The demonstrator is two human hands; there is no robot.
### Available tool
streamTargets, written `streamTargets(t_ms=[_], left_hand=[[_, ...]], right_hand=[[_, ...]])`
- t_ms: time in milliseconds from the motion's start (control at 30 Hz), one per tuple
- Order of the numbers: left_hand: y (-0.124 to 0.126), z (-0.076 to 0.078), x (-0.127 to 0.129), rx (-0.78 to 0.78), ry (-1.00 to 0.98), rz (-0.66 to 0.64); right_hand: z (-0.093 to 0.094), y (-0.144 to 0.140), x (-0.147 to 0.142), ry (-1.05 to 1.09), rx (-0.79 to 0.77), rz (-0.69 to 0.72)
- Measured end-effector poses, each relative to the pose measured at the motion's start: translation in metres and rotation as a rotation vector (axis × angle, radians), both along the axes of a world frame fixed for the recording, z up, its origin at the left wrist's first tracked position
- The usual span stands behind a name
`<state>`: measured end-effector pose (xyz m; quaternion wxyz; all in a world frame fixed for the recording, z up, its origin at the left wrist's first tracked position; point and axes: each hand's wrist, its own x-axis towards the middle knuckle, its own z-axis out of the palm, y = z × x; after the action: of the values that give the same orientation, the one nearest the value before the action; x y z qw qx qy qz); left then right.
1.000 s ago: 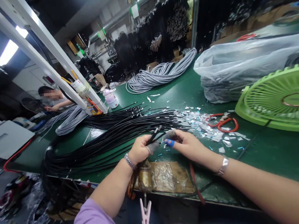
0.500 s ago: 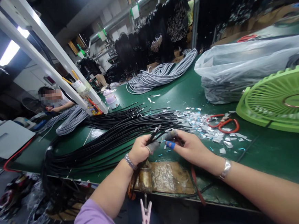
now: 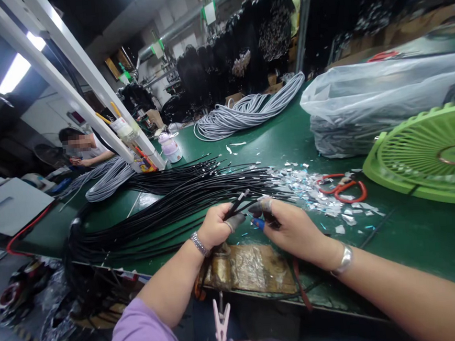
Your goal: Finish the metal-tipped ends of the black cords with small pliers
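Observation:
My left hand (image 3: 218,225) is closed around a few black cables (image 3: 236,205), whose pale stripped ends stick out past the thumb. Grey covering shows on its fingertips. My right hand (image 3: 281,220) is curled beside those ends, with grey finger covers and a blue-wrapped thumb. One black cable reaches its fingertips; what they pinch, if anything, is too small to make out. Behind both hands, a large bundle of black cables (image 3: 167,209) fans across the green table (image 3: 414,240). Below them sits a tape-covered board (image 3: 254,268) with a metal cylinder (image 3: 221,268) at its left.
White and blue scraps (image 3: 305,185) lie right of the bundle, with red-handled scissors or pliers (image 3: 349,190) among them. A green fan (image 3: 427,160) and a plastic bag (image 3: 364,107) stand right. Grey cable coils (image 3: 247,116) lie behind. A person (image 3: 88,150) sits far left beyond white posts (image 3: 87,87).
My right hand's fingers have curled in closer near the cable ends. My left hand keeps its hold on the cables. The whole view has shifted slightly.

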<state>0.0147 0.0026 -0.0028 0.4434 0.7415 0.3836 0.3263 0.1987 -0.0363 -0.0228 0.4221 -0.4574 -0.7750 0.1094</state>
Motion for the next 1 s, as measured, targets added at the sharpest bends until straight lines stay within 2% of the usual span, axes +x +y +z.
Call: streamTargets(t_ms=[133, 233, 400, 567, 700, 800, 867, 933, 1000], left_hand=[[0.001, -0.002, -0.002, 0.012, 0.016, -0.001], [0.002, -0.004, -0.003, 0.043, 0.042, -0.006], [0.000, -0.007, -0.003, 0.167, 0.158, -0.007], [-0.002, -0.008, -0.004, 0.279, 0.269, -0.030], [-0.002, -0.004, -0.005, 0.216, 0.284, -0.134], [-0.002, 0.001, -0.007, 0.020, 0.228, -0.302], [-0.003, 0.005, -0.006, -0.110, 0.177, -0.366], [-0.004, 0.006, -0.004, -0.150, 0.149, -0.343], [-0.004, 0.005, 0.000, -0.118, 0.138, -0.275]], right_hand=[[-0.003, 0.004, 0.002, -0.088, 0.005, -0.054], [-0.004, 0.005, 0.002, -0.204, 0.067, -0.071], [-0.001, 0.002, 0.000, -0.394, 0.151, -0.105], [0.005, -0.002, -0.001, -0.489, 0.080, -0.042], [0.008, 0.001, 0.007, -0.342, -0.099, 0.124], [0.007, 0.004, 0.012, -0.041, -0.447, 0.468], [0.006, 0.007, 0.013, 0.126, -0.642, 0.653], [0.006, 0.009, 0.013, 0.151, -0.625, 0.653], [0.008, 0.012, 0.015, 0.052, -0.452, 0.504]])
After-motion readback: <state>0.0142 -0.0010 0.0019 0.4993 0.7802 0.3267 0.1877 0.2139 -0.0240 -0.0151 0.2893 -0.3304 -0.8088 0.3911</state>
